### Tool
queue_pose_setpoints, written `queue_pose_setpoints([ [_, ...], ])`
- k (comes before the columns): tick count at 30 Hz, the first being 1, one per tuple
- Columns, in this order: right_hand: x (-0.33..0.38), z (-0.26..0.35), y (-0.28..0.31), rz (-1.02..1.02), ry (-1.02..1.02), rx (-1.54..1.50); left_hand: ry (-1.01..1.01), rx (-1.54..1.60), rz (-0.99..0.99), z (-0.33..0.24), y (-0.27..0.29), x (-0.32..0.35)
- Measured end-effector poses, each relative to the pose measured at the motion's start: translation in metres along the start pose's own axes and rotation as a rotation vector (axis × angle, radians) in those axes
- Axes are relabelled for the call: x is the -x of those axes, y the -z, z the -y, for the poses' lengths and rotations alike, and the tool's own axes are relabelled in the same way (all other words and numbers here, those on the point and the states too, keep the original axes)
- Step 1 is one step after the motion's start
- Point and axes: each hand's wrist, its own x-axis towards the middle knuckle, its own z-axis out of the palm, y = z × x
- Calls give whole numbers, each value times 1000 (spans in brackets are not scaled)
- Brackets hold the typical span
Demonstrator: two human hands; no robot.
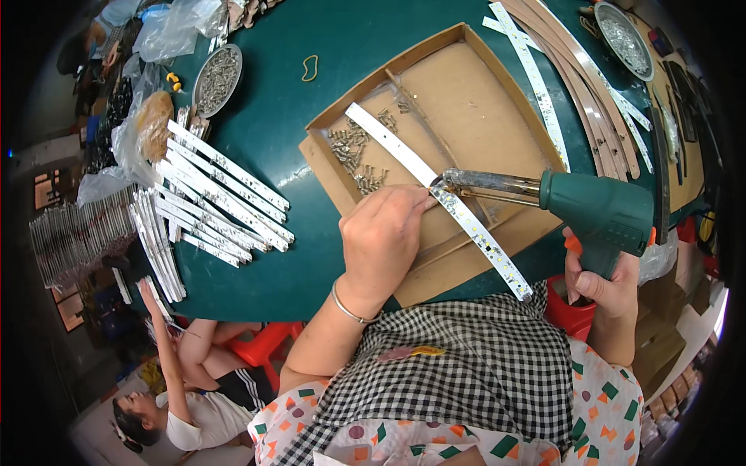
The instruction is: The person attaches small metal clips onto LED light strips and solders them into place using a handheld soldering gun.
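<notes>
The left hand [382,237] pinches a small part against the white LED strip [435,194], which lies diagonally across the shallow cardboard tray [497,124]. The right hand [602,283] grips the green soldering gun [598,213], its tip touching the strip beside the left fingertips.

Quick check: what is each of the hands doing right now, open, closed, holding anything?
Left hand: closed, fingertips pinching the white LED strip at the soldering tip.
Right hand: closed around the grip of the green soldering gun.

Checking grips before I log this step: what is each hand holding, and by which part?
The right hand holds the green soldering gun by its pistol handle. The left hand pinches the white LED strip mid-length, beside the gun's tip.
</notes>
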Motion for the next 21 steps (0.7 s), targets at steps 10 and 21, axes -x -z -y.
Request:
queue_pose_setpoints([
  [10,-7,8,-2,82,-133,-17,-35,1,-13,5,-2,3],
  [21,-8,12,-2,92,-163,3,-44,1,0,5,-3,2],
])
